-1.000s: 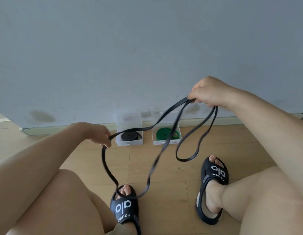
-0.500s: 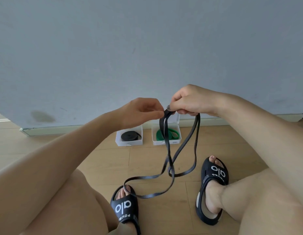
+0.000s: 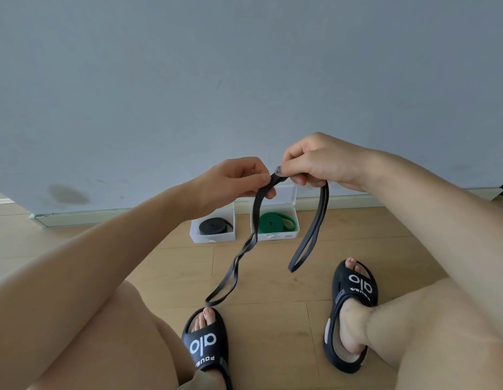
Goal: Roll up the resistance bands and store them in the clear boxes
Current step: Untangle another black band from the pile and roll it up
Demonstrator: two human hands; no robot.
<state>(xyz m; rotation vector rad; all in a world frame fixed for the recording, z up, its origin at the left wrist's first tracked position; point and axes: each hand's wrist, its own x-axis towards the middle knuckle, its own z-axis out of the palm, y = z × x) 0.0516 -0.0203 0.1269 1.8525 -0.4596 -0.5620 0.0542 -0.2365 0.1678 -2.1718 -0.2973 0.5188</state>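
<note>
Wooden floor (image 3: pixel 273 277) below; black band (image 3: pixel 246 249) now lifted, loops hanging straighter.

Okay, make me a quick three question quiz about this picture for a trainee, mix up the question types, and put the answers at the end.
1. True or false: the green band already lies coiled inside a clear box.
2. Multiple choice: the dark band being handled is held by A) the left hand only, B) the right hand only, C) both hands.
3. Fill in: the other clear box on the floor holds a coiled ____ band.

Key: 1 true; 2 C, both hands pinch it where they meet, and its loops hang down toward the slippers; 3 black.
</note>
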